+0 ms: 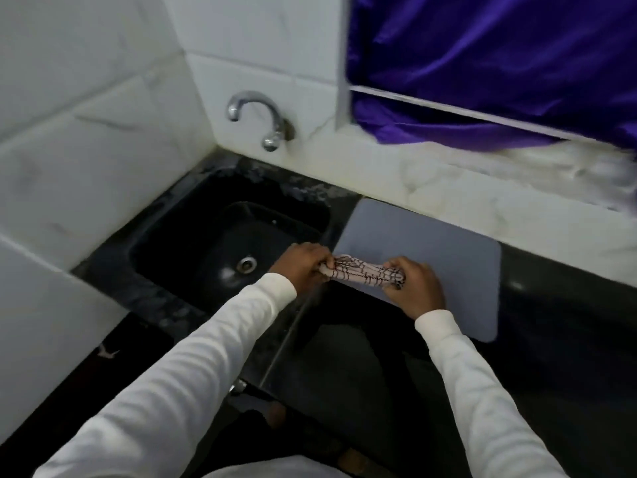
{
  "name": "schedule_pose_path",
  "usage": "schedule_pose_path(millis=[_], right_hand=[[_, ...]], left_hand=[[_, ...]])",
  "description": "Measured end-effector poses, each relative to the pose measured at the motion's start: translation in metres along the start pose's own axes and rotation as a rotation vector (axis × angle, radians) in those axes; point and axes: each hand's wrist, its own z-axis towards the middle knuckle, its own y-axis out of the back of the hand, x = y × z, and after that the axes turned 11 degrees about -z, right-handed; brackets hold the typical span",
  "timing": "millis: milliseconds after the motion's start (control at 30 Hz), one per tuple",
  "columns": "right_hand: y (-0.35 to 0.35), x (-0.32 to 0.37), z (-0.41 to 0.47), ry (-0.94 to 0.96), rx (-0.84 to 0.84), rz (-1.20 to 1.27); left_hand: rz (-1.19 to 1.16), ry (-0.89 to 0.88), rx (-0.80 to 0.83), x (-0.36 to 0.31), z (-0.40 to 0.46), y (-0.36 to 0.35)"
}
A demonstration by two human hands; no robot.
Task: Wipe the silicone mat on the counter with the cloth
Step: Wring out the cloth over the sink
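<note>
A grey silicone mat lies flat on the dark counter, just right of the sink. A pale cloth with dark checked lines is rolled into a tight twist above the mat's near left corner. My left hand grips the cloth's left end and my right hand grips its right end. The cloth is stretched between both hands and held above the mat's edge. Both arms wear white sleeves.
A black sink with a metal drain sits left of the mat. A chrome tap sticks out of the white tiled wall. A purple curtain hangs behind the counter at the right.
</note>
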Motion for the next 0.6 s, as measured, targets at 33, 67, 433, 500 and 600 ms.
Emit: schedule_pose_path(millis=[33,67,433,500,600], right_hand=[[-0.004,0.016,0.011,0.053,0.003,-0.002],[-0.009,0.036,0.023,0.112,0.005,-0.002],[-0.097,0.242,0.134,0.488,0.023,0.001],[-0.118,0.284,0.156,0.529,0.035,-0.005],[-0.147,0.343,0.186,0.603,0.047,0.000]], left_hand=[[0.006,0.028,-0.036,0.010,-0.012,0.011],[0.000,0.061,-0.086,0.021,-0.026,0.024],[-0.066,0.365,-0.562,0.130,-0.140,0.142],[-0.049,0.410,-0.606,0.158,-0.158,0.166],[-0.006,0.478,-0.647,0.202,-0.178,0.201]])
